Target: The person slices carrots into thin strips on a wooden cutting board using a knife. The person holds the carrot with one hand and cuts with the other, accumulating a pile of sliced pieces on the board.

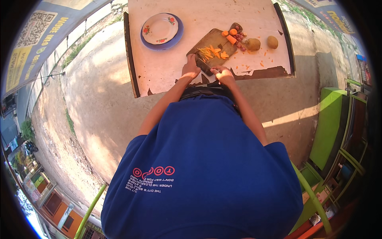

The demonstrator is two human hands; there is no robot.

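Observation:
My right hand (pixel 223 75) grips the handle of a kitchen knife (pixel 204 64). Its dark blade lies across the near left end of a wooden cutting board (pixel 209 38). At the blade's far end, my left hand (pixel 191 67) has its fingers bent down at the board's edge; whether they pinch something is hidden. Just beyond the blade lie thin carrot sticks (pixel 209 52), with some thicker pieces (pixel 224 55) to their right. Cut carrot chunks (pixel 231 39) rest near the board's handle (pixel 235 27). Small shallots (pixel 239 37) are heaped along its right edge.
Left of the board, a white floral plate (pixel 160 29) sits on a blue plate (pixel 180 37). Two potatoes (pixel 253 44) lie on the right, among orange scraps. The worn white table (pixel 197 12) has dark raised side edges and peeling at its near edge. A green bench (pixel 326 125) stands right.

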